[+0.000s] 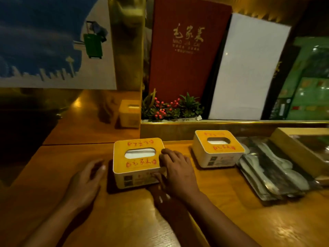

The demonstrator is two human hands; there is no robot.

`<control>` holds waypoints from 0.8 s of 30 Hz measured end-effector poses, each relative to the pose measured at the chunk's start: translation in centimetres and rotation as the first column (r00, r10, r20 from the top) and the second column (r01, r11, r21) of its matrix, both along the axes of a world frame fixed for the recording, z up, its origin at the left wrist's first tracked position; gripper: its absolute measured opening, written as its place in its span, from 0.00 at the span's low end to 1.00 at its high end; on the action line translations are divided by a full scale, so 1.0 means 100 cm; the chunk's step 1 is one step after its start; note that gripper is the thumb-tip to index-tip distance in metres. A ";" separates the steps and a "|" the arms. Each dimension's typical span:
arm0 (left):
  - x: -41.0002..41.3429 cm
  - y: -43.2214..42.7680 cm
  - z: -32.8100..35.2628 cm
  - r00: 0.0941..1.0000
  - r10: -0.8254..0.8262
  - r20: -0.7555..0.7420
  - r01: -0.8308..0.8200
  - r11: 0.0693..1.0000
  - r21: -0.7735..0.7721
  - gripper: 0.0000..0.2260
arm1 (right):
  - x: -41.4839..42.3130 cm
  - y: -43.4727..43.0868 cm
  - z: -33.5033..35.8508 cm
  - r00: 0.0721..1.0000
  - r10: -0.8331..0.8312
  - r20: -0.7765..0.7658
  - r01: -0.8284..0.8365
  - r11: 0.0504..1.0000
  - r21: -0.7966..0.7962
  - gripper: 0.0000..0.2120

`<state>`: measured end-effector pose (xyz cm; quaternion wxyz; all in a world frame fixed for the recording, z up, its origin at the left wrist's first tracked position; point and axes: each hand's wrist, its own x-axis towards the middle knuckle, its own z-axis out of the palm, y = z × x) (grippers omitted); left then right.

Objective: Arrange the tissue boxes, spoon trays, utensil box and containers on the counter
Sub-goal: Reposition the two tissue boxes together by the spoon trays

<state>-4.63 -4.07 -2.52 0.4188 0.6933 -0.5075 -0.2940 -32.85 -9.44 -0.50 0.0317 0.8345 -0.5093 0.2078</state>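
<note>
A yellow-topped tissue box [138, 162] with red writing stands on the wooden counter [124, 220] in the middle. My right hand [178, 170] grips its right side, fingers over the top edge and thumb on the front. My left hand [85, 182] lies flat on the counter just left of the box, fingers apart, not touching it. A second, matching tissue box [218, 147] stands further right. Beside that box lies a tray of white spoons [274, 168] under clear wrap. A wooden utensil box [302, 148] sits at the far right, partly cut off.
A low ledge [213, 124] runs behind the counter with a planter of green leaves and red berries [170, 107], a tall red menu [185, 50] and a white board [247, 68]. A mirrored gold panel [128, 111] at the left reflects the tissue box.
</note>
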 end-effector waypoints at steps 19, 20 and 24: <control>-0.152 -0.046 -0.011 0.943 -0.251 -0.217 0.245 0.968 -0.055 0.40 | -0.095 -0.039 -0.003 0.964 -0.248 -0.095 0.254 0.966 0.055 0.33; -0.156 -0.046 -0.012 0.942 -0.243 -0.232 0.236 0.970 -0.059 0.39 | -0.097 -0.040 -0.004 0.963 -0.252 -0.095 0.258 0.965 0.051 0.33; -0.168 -0.050 -0.013 0.957 -0.218 -0.192 0.203 0.974 -0.096 0.38 | -0.100 -0.043 -0.010 0.959 -0.269 -0.095 0.271 0.962 0.015 0.33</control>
